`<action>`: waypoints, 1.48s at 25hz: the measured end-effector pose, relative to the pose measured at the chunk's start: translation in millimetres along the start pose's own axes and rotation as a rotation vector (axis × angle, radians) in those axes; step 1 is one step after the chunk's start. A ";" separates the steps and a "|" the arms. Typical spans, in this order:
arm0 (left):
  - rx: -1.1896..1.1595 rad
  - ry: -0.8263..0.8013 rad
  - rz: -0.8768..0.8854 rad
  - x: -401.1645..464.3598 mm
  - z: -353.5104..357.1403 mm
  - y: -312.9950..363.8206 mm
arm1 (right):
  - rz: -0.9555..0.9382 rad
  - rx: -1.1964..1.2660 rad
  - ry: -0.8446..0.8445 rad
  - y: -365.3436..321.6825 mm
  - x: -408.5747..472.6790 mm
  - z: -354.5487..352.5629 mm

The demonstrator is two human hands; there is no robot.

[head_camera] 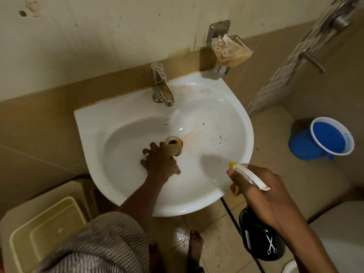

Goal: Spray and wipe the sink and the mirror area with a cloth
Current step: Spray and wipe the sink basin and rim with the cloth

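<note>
Sink (226, 123), glazed and likely slick, bears the left hand (160, 162) spread flat beside its drain (174, 141), the right hand (262, 194) clenching the spray bottle (260, 239) neck.

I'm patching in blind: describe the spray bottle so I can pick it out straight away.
Start at the white ceramic sink in the middle of the view and drop to its near right rim. There the right hand grips a black plastic spray bottle with a white trigger head and yellow nozzle. A small white scissors emblem on its dark body sets it apart.
</note>
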State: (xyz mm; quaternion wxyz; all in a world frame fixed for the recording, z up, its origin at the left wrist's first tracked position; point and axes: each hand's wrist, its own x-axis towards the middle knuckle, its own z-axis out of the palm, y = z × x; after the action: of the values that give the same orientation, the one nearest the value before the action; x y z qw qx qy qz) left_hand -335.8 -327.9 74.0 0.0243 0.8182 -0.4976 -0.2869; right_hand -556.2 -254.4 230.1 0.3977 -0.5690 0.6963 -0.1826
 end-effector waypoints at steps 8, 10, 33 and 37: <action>-0.703 -0.600 0.162 -42.0 16.7 42.4 | -0.065 0.045 0.132 -14.2 7.3 -32.3; -0.778 -0.682 0.212 -62.4 -2.0 52.7 | -0.088 0.066 0.151 -19.1 6.6 -33.6; -0.054 0.125 0.548 -57.2 -168.4 -173.2 | -0.180 0.167 0.091 -72.2 -19.8 7.6; -0.289 0.320 0.368 -60.9 -152.1 -161.0 | -0.204 0.172 0.053 -76.1 -22.8 13.4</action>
State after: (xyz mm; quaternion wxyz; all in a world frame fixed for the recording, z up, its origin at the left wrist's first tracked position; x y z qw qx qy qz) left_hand -152.6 -233.7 175.6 0.2708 0.7369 -0.5816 -0.2130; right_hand -496.0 -252.1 283.5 0.4058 -0.5955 0.6270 -0.2959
